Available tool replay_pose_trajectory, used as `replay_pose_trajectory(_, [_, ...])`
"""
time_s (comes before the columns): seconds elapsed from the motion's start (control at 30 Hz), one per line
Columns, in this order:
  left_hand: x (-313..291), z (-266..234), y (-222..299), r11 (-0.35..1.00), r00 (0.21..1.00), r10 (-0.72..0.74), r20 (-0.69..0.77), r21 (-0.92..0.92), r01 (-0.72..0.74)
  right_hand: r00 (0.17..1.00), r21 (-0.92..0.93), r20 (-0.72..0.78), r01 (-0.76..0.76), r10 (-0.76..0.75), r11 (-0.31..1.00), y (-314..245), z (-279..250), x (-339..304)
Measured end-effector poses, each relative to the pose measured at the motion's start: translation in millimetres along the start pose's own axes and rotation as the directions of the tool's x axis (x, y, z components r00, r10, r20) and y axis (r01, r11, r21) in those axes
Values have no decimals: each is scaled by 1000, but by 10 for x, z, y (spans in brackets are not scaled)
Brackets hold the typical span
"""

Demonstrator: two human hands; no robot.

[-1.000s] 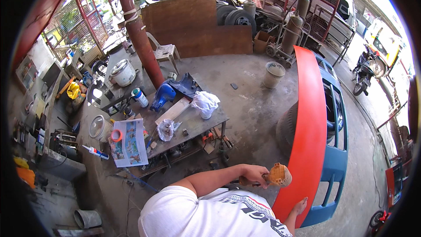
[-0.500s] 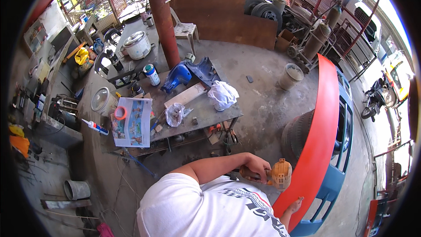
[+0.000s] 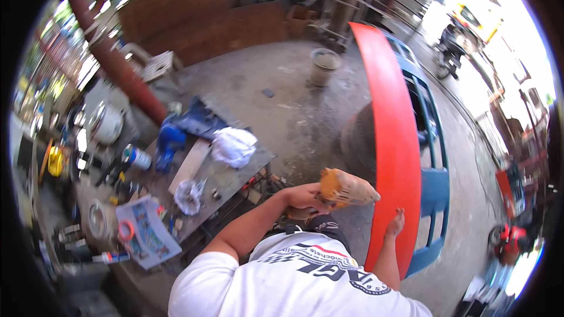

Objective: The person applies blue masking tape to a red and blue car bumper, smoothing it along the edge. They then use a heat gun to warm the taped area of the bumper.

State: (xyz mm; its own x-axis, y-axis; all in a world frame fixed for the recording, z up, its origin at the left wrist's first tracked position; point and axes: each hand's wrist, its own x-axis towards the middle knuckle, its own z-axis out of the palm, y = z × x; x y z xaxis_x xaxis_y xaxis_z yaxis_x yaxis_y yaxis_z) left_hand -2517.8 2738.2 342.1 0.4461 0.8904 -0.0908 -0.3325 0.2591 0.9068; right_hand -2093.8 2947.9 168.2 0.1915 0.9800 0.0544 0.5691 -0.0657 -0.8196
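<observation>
My left hand [image 3: 306, 196] is closed round the handle of a yellow-orange heat gun [image 3: 346, 188]. The gun has slots in its casing, and its nozzle end points right, toward the red face of a car bumper [image 3: 395, 158]. The bumper stands long and curved on my right, red along one side and blue-green with openings along the other. My right hand [image 3: 396, 223] is over the red face with its fingers stretched out and nothing held; whether it touches the surface I cannot tell. A dark tyre [image 3: 358, 138] shows behind the bumper's left edge.
To the left, a work table [image 3: 235, 191] bears a white cloth [image 3: 234, 147], blue plastic parts [image 3: 170, 145], a wooden board [image 3: 191, 166], a spray can [image 3: 136, 157] and a newspaper [image 3: 147, 232] with an orange tape roll [image 3: 126, 230]. A bucket [image 3: 324, 67] stands ahead on the concrete floor.
The view has swung to the right, so table and bumper sit further left. The heat gun has turned, its nozzle now pointing at the bumper. My right hand has lifted along the red face.
</observation>
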Motion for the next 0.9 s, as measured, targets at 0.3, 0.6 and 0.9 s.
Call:
replay_pose_trajectory(0.3, [1186, -1312, 673, 985, 867, 159, -471, 18, -170, 987, 119, -6, 162, -162, 980, -904, 1173, 1870])
replay_pose_trajectory(0.6, [2263, -2238, 1661, 929, 615, 355, -704, 195, -313, 935, 173, 163, 288, -316, 942, -2182, 2309, 3434])
replay_pose_trajectory(0.9, [2973, -2740, 2480, 908, 640, 414, -647, 238, -346, 926, 404, 242, 176, -290, 898, -2959, 3156, 4163])
